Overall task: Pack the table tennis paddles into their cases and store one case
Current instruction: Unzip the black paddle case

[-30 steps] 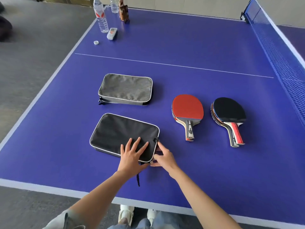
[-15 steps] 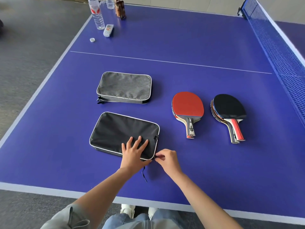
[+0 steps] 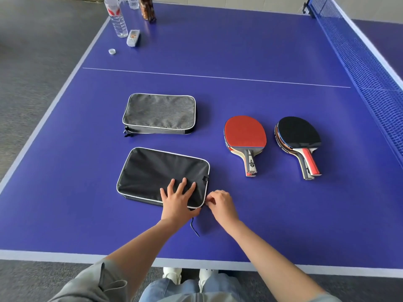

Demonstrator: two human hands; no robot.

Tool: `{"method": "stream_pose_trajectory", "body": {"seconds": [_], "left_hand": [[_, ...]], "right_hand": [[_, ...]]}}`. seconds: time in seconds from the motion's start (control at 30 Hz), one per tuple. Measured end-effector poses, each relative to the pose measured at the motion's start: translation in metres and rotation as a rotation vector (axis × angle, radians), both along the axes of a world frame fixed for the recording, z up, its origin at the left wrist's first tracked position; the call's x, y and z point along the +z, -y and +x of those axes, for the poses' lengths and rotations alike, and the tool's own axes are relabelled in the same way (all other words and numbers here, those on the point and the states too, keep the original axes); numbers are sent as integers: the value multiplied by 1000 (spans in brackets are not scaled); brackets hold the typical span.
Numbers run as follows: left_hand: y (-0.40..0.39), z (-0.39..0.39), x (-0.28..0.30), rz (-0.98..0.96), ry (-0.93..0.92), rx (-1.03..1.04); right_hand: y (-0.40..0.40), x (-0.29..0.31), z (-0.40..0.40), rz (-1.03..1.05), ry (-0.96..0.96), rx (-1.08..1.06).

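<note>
A black paddle case (image 3: 157, 173) with white piping lies flat near the table's front edge. My left hand (image 3: 177, 201) presses flat on its near right corner, fingers spread. My right hand (image 3: 221, 205) is at that same corner, fingertips pinched on the case's zipper pull. A grey case (image 3: 160, 113) lies closed behind the black one. To the right lie two stacks of paddles: one topped with red rubber (image 3: 245, 135), one topped with black rubber (image 3: 297, 132), handles pointing toward me.
The blue table (image 3: 261, 62) carries a net (image 3: 366, 62) along its right side. At the far left corner stand water bottles (image 3: 115, 18), a brown bottle (image 3: 147, 8), a small white device (image 3: 133, 38) and a bottle cap (image 3: 112, 51). A black cord (image 3: 194, 228) trails from the case.
My right hand has slid from the case's right edge down to its near right corner and closed its fingers there. The left hand has stayed pressed on the case.
</note>
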State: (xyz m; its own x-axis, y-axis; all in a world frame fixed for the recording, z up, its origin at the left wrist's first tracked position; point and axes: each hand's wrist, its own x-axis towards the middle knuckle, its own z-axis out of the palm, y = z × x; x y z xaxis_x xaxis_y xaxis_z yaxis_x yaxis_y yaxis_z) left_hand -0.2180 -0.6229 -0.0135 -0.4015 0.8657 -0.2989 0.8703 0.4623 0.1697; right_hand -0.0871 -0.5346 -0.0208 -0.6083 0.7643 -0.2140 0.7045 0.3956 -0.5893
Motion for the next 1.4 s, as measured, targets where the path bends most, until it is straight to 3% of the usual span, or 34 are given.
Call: {"method": "stream_pose_trajectory", "body": {"seconds": [0.2, 0.37, 0.53, 0.63, 0.83, 0.97, 1.17, 1.3, 1.4], "left_hand": [[8, 1, -5, -10, -31, -32], [14, -3, -6, -30, 26, -60], [20, -13, -2, -10, 66, -98], [23, -17, 3, 23, 107, -71], [28, -1, 5, -13, 4, -66], [20, -3, 10, -20, -20, -93], [29, -3, 14, 83, -124, -167], [30, -2, 12, 33, -169, -153], [27, 0, 12, -18, -233, -194]], "right_hand": [[-29, 10, 3, -64, -5, 95], [-71, 21, -23, 63, 68, 30], [-87, 27, -48, 68, 237, 269], [-72, 26, -40, 54, 207, 184], [-8, 13, -17, 15, 176, 77], [14, 9, -6, -37, 70, 121], [-18, 18, -8, -82, 32, 291], [-41, 19, -20, -71, 85, 450], [-47, 12, -20, -69, 50, 451]]}}
